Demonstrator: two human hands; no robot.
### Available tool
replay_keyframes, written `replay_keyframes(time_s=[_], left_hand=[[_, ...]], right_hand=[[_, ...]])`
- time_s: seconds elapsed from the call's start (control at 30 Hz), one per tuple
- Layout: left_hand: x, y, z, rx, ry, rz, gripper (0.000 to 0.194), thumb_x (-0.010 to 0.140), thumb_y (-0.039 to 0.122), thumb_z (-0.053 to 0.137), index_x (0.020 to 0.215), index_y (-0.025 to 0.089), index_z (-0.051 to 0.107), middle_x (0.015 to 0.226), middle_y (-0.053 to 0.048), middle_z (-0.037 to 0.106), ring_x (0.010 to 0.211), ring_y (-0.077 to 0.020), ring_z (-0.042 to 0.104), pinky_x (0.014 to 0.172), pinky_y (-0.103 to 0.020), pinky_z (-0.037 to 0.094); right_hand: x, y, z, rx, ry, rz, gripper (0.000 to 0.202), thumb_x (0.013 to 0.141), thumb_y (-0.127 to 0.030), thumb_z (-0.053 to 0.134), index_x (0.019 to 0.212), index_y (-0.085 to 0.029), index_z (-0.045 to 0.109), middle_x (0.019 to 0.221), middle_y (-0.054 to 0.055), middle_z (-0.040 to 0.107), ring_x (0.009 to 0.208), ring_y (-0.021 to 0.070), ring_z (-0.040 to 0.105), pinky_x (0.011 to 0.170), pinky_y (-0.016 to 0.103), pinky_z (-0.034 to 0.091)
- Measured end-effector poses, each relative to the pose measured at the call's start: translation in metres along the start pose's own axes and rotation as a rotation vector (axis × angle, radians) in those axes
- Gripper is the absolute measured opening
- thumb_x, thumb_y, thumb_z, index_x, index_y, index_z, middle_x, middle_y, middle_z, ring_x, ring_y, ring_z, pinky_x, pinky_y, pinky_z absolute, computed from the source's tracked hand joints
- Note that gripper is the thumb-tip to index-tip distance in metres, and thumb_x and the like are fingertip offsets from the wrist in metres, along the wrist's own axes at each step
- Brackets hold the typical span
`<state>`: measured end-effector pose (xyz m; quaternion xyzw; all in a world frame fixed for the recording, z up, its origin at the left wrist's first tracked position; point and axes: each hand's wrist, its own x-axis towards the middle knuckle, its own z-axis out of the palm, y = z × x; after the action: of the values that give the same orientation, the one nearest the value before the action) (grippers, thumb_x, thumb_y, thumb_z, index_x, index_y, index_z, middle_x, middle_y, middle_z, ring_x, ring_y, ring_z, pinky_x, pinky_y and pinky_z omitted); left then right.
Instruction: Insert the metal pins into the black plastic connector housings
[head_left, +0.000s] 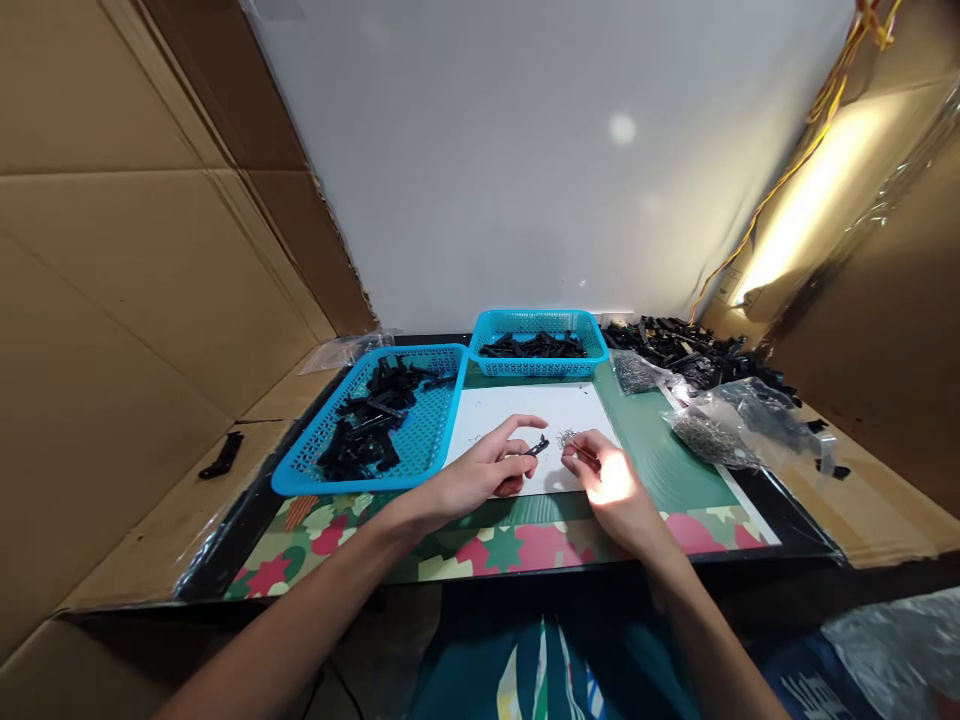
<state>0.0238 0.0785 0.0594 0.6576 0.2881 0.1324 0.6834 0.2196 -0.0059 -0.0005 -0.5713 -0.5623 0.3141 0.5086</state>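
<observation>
Over a white sheet [525, 405] in the middle of the table, my left hand [499, 462] holds a small black plastic part [538, 447] between thumb and fingers, with the index finger stretched out above it. My right hand [600, 470] is close by on the right, its thumb and fingertips pinched together beside a small pile of tiny metal pieces [568, 437]. Whatever is between those fingertips is too small to make out. The two hands are apart from each other.
A large blue basket [442, 440] of black parts stands on the left, a smaller blue basket [540, 316] behind. At the right lie a heap of black parts [690, 350] and plastic bags of small metal pieces [712, 435]. Cardboard walls [135, 250] flank the table.
</observation>
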Motion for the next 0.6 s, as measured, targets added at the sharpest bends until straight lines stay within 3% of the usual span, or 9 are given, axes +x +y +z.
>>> replay_keyframes(time_s=[0.13, 0.23, 0.4, 0.6], left_hand=[[0.005, -0.003, 0.011, 0.071, 0.021, 0.055, 0.023, 0.101, 0.041, 0.056, 0.116, 0.025, 0.05, 0.09, 0.003, 0.052, 0.064, -0.0087, 0.038, 0.06, -0.023, 0.031], [0.007, 0.002, 0.025, 0.209, -0.009, 0.116, 0.03, 0.105, 0.048, 0.047, 0.101, 0.019, 0.057, 0.092, 0.0, 0.052, 0.071, -0.0116, 0.041, 0.064, -0.024, 0.034], [0.009, 0.003, 0.041, 0.303, 0.058, 0.255, 0.027, 0.107, 0.044, 0.047, 0.099, 0.02, 0.057, 0.094, 0.0, 0.054, 0.085, -0.0163, 0.046, 0.079, -0.026, 0.04], [0.011, 0.001, 0.047, 0.347, 0.114, 0.271, 0.026, 0.108, 0.042, 0.044, 0.096, 0.021, 0.052, 0.094, -0.001, 0.054, 0.086, -0.0179, 0.048, 0.08, -0.028, 0.041]], right_hand=[[-0.013, -0.011, -0.01, 0.124, 0.125, 0.034, 0.015, 0.097, -0.033, 0.06, 0.089, -0.021, 0.061, 0.083, 0.0, 0.061, 0.074, 0.017, 0.055, 0.067, 0.028, 0.041], [-0.021, -0.015, -0.011, 0.123, 0.167, 0.037, 0.016, 0.097, -0.032, 0.061, 0.086, -0.021, 0.063, 0.081, -0.001, 0.061, 0.07, 0.0147, 0.054, 0.065, 0.027, 0.041], [-0.021, -0.011, -0.008, 0.136, 0.186, -0.004, 0.018, 0.094, -0.034, 0.066, 0.083, -0.02, 0.066, 0.081, -0.001, 0.061, 0.066, 0.013, 0.053, 0.061, 0.025, 0.042], [-0.018, -0.012, -0.008, 0.153, 0.242, -0.037, 0.014, 0.09, -0.029, 0.07, 0.08, -0.019, 0.071, 0.083, 0.002, 0.065, 0.068, 0.0144, 0.057, 0.062, 0.026, 0.046]])
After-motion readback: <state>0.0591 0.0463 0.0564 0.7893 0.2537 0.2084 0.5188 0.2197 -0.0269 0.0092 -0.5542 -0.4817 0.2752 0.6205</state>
